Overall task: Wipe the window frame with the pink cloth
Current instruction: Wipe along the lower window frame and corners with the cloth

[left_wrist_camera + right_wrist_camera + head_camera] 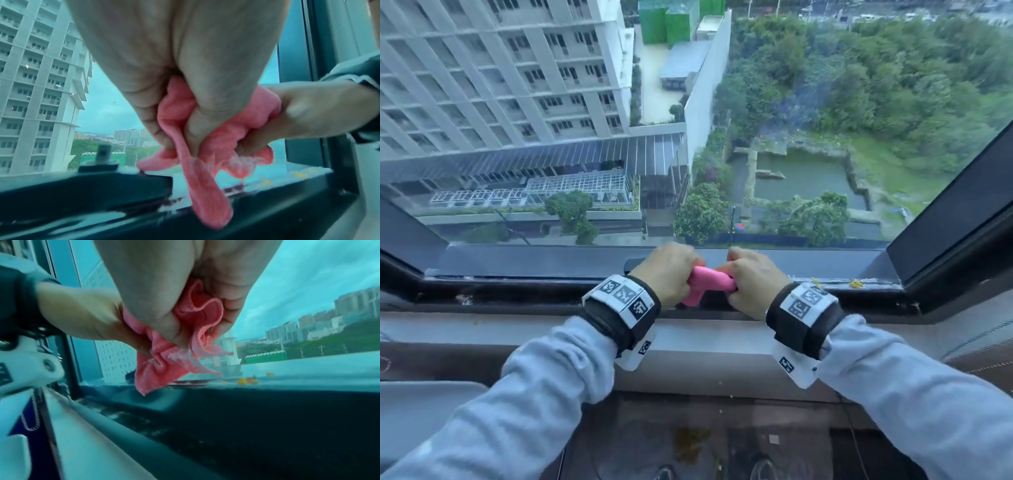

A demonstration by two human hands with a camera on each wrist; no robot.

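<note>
The pink cloth [709, 279] is bunched up between both hands just above the dark lower window frame [517, 291]. My left hand [669, 274] grips its left end, with fingers curled round the folds [174, 113]. My right hand [751, 282] grips the right end, and the hemmed edges stick out of the fist [197, 318]. Loose corners of the cloth [207, 203] hang down toward the frame without clearly touching it. In the right wrist view a corner [150, 378] dangles just over the dark sill [267, 418].
Small yellow-orange crumbs [855, 283] lie on the frame to the right of my hands, also seen as bits of debris [246, 381]. A dark window handle [102, 160] sits on the frame left of the cloth. The glass looks far down onto buildings and trees. A pale ledge [688, 335] runs below the frame.
</note>
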